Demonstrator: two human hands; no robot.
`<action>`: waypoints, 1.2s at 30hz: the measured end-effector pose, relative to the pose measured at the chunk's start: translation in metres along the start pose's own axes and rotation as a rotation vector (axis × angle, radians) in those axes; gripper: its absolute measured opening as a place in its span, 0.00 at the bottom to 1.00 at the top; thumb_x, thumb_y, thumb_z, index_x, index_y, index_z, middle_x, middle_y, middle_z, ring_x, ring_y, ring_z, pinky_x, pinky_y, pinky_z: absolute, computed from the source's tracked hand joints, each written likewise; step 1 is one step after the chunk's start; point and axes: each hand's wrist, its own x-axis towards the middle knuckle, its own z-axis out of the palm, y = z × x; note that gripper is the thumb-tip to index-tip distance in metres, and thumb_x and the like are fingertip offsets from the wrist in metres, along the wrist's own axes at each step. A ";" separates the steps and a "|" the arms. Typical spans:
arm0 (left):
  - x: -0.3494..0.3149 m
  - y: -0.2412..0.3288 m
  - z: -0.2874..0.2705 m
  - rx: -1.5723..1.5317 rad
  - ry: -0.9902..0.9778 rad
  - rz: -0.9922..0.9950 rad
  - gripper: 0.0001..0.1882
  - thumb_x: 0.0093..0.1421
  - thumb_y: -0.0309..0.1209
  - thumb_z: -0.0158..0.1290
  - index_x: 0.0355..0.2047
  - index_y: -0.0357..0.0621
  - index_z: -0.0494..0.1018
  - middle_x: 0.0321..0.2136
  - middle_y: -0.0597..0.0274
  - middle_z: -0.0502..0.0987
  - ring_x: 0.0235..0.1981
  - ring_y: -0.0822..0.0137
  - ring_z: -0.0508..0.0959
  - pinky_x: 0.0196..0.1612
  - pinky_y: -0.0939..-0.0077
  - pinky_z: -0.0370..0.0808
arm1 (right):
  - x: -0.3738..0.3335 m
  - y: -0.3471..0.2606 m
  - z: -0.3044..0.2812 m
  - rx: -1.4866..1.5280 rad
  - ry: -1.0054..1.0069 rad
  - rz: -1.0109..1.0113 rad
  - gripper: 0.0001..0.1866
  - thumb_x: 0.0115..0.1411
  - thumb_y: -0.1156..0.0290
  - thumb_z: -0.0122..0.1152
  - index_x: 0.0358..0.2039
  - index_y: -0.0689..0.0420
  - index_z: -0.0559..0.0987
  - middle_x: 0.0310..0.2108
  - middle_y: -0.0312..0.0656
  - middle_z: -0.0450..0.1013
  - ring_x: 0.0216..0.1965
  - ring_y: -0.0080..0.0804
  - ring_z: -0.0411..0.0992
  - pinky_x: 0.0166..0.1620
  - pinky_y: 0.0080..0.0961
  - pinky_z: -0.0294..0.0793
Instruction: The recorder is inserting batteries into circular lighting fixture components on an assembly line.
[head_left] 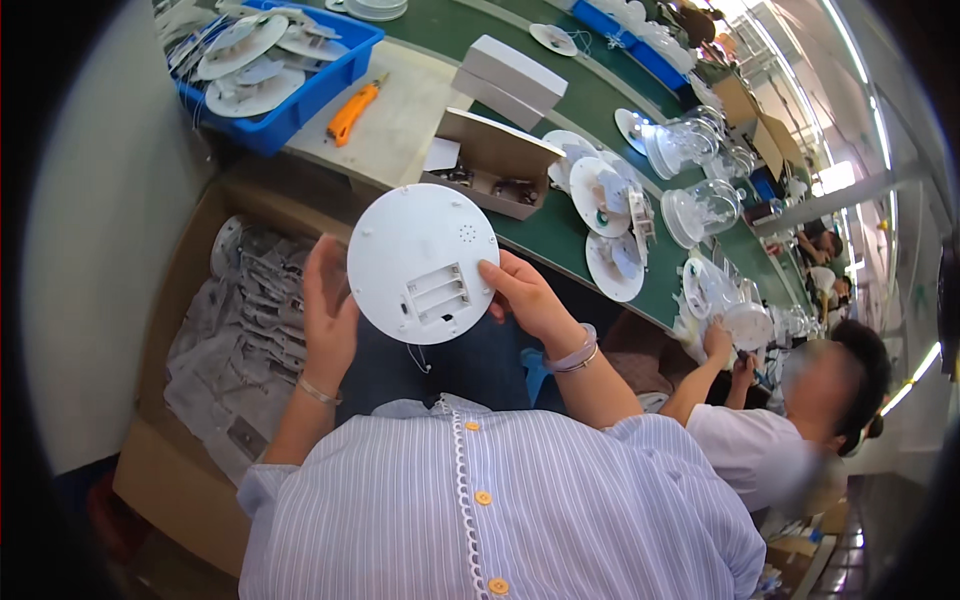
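In front of me I hold up a round white plastic base (395, 250), its face with an open battery compartment turned toward me. The compartment's slots hold no batteries, a cluster of small holes sits at upper right, and a thin wire hangs below. My right hand (530, 295) grips the right edge, thumb on the face and fingers behind. Beside the left edge is my left hand (330, 310), fingers raised, slightly blurred and spread from the thumb; whether it touches the rim is hard to tell.
A cardboard box (150, 420) of bagged parts stands at my left. On the bench are a blue bin (330, 85) of white discs, an orange utility knife (355, 112), an open small box (520, 155), stacked discs (612, 265) and clear domes (690, 215). A co-worker (745, 440) sits at right.
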 end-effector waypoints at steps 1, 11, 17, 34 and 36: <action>0.000 -0.009 0.008 -0.453 0.025 -0.241 0.26 0.55 0.28 0.46 0.55 0.38 0.59 0.52 0.53 0.64 0.51 0.56 0.66 0.56 0.67 0.59 | -0.001 0.001 -0.005 -0.018 0.006 -0.003 0.15 0.62 0.58 0.46 0.34 0.59 0.70 0.21 0.32 0.68 0.16 0.14 0.60 0.19 0.12 0.61; -0.009 -0.040 0.046 -0.657 0.036 -0.777 0.22 0.60 0.30 0.44 0.54 0.38 0.58 0.50 0.55 0.67 0.50 0.61 0.70 0.51 0.68 0.68 | 0.074 -0.023 -0.059 -1.260 0.496 -0.526 0.07 0.53 0.71 0.50 0.30 0.57 0.75 0.26 0.47 0.73 0.31 0.47 0.71 0.35 0.37 0.70; -0.010 -0.036 0.056 -0.724 0.066 -0.832 0.22 0.58 0.28 0.47 0.53 0.37 0.60 0.48 0.56 0.69 0.48 0.63 0.71 0.49 0.71 0.70 | 0.151 -0.029 -0.094 -1.744 0.095 -0.268 0.09 0.48 0.76 0.51 0.26 0.60 0.80 0.29 0.51 0.75 0.33 0.45 0.75 0.36 0.34 0.75; -0.007 -0.032 0.075 -0.720 0.064 -0.822 0.23 0.62 0.37 0.43 0.54 0.39 0.58 0.49 0.57 0.69 0.48 0.65 0.72 0.49 0.73 0.70 | 0.028 -0.025 -0.049 -0.931 0.090 -0.510 0.13 0.50 0.72 0.58 0.38 0.59 0.75 0.29 0.48 0.72 0.30 0.43 0.71 0.35 0.31 0.69; -0.009 -0.032 0.078 -0.724 0.072 -0.817 0.22 0.62 0.37 0.43 0.54 0.38 0.59 0.49 0.58 0.69 0.48 0.65 0.72 0.48 0.74 0.71 | 0.020 -0.018 -0.047 -0.886 0.108 -0.460 0.13 0.51 0.73 0.58 0.39 0.59 0.75 0.30 0.47 0.71 0.30 0.42 0.70 0.35 0.31 0.69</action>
